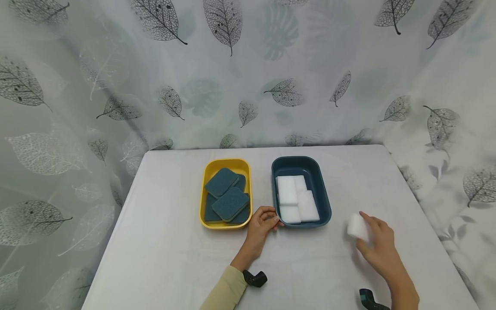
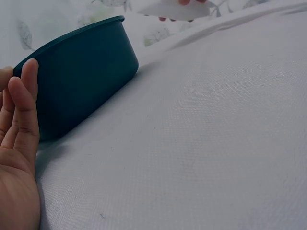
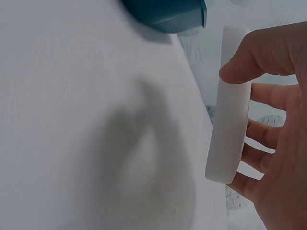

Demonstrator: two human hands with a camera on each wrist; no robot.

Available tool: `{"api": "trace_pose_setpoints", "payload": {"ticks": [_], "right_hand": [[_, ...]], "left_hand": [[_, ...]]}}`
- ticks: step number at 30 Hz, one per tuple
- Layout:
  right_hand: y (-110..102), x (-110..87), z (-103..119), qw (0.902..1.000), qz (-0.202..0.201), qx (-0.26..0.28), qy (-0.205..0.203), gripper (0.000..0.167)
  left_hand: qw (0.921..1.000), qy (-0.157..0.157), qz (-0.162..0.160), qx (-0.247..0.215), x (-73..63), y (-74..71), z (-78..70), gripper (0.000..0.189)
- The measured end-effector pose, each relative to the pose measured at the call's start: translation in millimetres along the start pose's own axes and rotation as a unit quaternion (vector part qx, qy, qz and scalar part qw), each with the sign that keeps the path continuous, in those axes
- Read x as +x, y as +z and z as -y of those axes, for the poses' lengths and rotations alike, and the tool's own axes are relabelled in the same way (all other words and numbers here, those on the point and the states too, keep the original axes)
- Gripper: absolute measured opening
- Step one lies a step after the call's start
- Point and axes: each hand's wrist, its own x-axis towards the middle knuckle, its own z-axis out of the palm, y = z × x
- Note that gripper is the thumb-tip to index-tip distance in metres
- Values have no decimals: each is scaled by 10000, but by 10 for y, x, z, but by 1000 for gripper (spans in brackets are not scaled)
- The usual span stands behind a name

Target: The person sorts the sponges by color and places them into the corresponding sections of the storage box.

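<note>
My right hand (image 1: 379,243) holds a white sponge (image 3: 228,120) above the table, thumb on one face and fingers on the other. To its left stands a dark blue tray (image 1: 326,202) with several white sponges (image 1: 308,206) inside, some overlapping. At that tray's near left corner, my left hand (image 1: 260,224) pinches the rim, thumb and fingertips on either side in the left wrist view. Left of this hand is a yellow tray (image 1: 202,206) holding several dark green-blue scouring pads (image 1: 230,203) in a loose pile.
A white cloth covers the table (image 1: 166,258). Behind it and along the sides hangs a pale curtain (image 1: 248,77) printed with leaves. Black wrist cameras sit on the left wrist (image 1: 255,278) and the right wrist (image 1: 372,299).
</note>
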Motion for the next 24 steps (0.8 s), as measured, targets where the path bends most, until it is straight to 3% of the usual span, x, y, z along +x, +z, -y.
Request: {"api": "trace_pose_setpoints", "payload": {"ticks": [8, 16, 24], "right_hand": [[22, 93, 148, 9997, -31, 18, -231, 75], [44, 172, 358, 9997, 69, 201, -69, 74], [76, 306, 533, 9984, -157, 397, -382, 56]], "left_hand": [[10000, -8, -24, -35, 1, 3, 7, 33], [10000, -2, -3, -34, 20, -23, 42, 33], [10000, -1, 29, 1, 30, -23, 56, 35]]}}
